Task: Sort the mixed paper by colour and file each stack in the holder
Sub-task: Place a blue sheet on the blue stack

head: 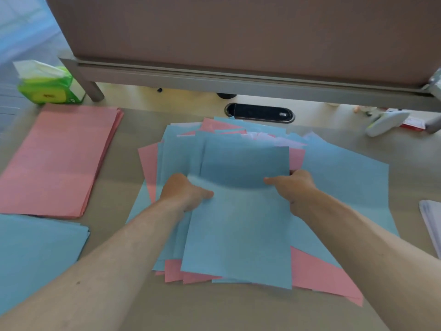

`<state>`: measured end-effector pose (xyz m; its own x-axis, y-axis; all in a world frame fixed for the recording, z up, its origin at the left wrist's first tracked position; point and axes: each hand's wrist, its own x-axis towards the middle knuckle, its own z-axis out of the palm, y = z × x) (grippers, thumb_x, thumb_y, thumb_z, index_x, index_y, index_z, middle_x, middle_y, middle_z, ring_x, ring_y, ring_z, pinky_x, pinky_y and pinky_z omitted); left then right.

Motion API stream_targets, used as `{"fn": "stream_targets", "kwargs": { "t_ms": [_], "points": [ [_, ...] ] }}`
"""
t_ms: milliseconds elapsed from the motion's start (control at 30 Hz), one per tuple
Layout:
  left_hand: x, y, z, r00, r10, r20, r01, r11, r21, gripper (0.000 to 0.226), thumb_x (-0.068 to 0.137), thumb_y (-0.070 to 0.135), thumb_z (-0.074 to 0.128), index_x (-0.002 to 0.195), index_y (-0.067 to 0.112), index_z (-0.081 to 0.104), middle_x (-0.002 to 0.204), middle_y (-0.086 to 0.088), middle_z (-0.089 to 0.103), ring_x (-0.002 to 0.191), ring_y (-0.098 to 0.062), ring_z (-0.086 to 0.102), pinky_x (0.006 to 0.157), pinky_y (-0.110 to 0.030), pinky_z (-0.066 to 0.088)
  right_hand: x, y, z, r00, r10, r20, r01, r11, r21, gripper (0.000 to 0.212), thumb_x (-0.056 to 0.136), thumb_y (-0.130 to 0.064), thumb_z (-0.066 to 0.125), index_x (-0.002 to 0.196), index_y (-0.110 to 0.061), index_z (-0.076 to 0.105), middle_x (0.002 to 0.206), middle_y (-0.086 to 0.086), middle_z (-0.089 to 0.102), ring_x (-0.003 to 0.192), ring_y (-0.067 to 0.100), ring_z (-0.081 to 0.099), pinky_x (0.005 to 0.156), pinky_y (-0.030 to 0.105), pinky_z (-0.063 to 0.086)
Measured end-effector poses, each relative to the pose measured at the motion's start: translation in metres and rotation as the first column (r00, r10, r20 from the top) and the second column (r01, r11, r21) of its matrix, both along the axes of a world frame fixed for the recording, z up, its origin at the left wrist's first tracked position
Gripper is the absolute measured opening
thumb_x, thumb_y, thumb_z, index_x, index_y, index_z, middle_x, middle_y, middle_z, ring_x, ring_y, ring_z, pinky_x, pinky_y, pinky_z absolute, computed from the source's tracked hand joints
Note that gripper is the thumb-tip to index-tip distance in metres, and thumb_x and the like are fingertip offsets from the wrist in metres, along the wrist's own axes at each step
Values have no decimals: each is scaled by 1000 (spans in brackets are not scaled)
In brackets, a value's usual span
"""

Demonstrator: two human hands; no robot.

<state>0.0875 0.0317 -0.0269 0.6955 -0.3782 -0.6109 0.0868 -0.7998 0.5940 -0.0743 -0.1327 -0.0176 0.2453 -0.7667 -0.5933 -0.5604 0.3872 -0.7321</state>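
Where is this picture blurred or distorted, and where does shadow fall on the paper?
Head view: dark shadow crosses the far half of the blue sheet. Head view: the left hand and right hand look slightly motion-smeared. Head view: the wide lens slants the rail; corners look soft.

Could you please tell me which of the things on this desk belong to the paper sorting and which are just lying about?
Part of the job: top blue sheet, gripped by left hand and right hand; mixed pile; pink stack; blue stack; pale stack at right edge.
Lying about: green tissue pack; cable port; white gadget by the partition.
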Motion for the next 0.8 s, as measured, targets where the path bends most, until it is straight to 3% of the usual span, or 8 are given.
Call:
{"fn": "stream_targets", "kwargs": {
  "t_ms": [67,133,267,400,500,567,667,800],
  "points": [
    [-3,5,0,999,36,2,-36,993,-112,43,64,27,91,100,12,72,96,-3,77,86,-25,74,83,-45,62,1,7,0,998,67,13,-67,998,-12,21,76,-8,83,94,-15,74,94,3,75,91,25,72,89,44,59],
    [-4,16,-1,998,57,36,-48,979,-200,28,78,14,84,103,14,72,95,-1,78,85,-23,75,80,-45,62,6,18,-1,984,176,-4,-175,982,-67,16,75,-10,83,83,-20,74,92,2,77,89,23,74,85,46,61],
    [15,49,-1,956,145,255,-107,982,-159,15,84,16,80,88,19,66,83,5,71,83,-24,71,76,-41,58,21,36,2,950,311,-1,-310,946,-96,28,76,-16,83,102,-15,72,96,-3,75,88,18,72,79,37,61],
    [33,64,-7,943,171,287,-151,984,-90,21,85,22,78,98,18,62,96,-3,72,91,-30,70,86,-49,57,34,42,7,967,253,-30,-254,966,-54,43,79,-20,84,96,-18,45,91,-6,52,87,17,57,74,30,46],
    [31,61,-11,944,142,297,-121,989,-86,36,84,24,79,107,16,53,103,-5,67,95,-32,66,85,-47,55,37,43,12,969,243,-39,-245,969,-29,42,81,-17,82,73,-20,41,80,-6,51,74,13,55,75,32,47],
    [29,59,-13,947,127,297,-107,991,-84,39,85,25,79,110,15,52,104,-5,66,96,-31,64,82,-43,53,39,43,14,969,241,-50,-242,970,-4,38,81,-15,82,68,-17,46,78,-3,58,71,13,58,78,33,51],
    [27,60,-14,948,128,292,-108,991,-84,39,86,25,78,112,13,52,106,-5,65,97,-31,63,77,-38,49,45,43,7,961,258,-97,-258,966,6,16,78,-15,83,80,-12,67,95,8,75,86,22,71,86,38,58],
    [27,63,-14,952,121,281,-100,991,-87,37,86,25,78,111,14,53,106,-5,66,96,-30,64,79,-39,51,52,51,-2,948,285,-145,-290,957,-17,21,77,-16,79,96,-8,75,101,11,76,84,24,71,80,43,59]
  ]
}}
